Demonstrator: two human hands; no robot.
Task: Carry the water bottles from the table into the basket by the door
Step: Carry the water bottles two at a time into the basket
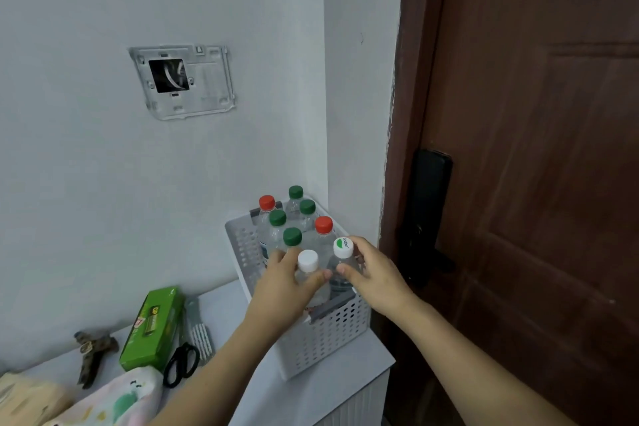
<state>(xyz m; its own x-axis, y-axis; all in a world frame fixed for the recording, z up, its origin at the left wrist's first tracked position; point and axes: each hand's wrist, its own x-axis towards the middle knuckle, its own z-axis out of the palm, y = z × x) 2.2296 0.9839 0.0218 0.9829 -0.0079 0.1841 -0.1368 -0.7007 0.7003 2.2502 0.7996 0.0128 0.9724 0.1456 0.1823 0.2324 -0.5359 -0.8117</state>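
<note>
Head view of a white perforated basket standing on a pale cabinet top in the corner beside a brown door. The basket holds clear water bottles set upright and close together: four with green caps, two with red caps, and two nearest the viewer with white caps. The left hand grips the plain white-capped bottle around its shoulder, thumb across the near side and fingers curled behind it. The right hand grips the neighbouring bottle, whose white cap bears a green mark, with the thumb pressed to the near side below the cap and the fingers wrapped round the far side. Both held bottles stand inside the basket at its near end, just behind the grey handle strip, and the two thumbs nearly meet between them. Whether their bases rest on the basket floor cannot be told, since the basket wall hides them. To the left on the same surface lie a green battery box, black scissors, a white brush, a dark clip-like object and a patterned cloth. A bare mounting plate with a dark opening is fixed to the white wall above. A black lock handle sits on the door's edge.
</note>
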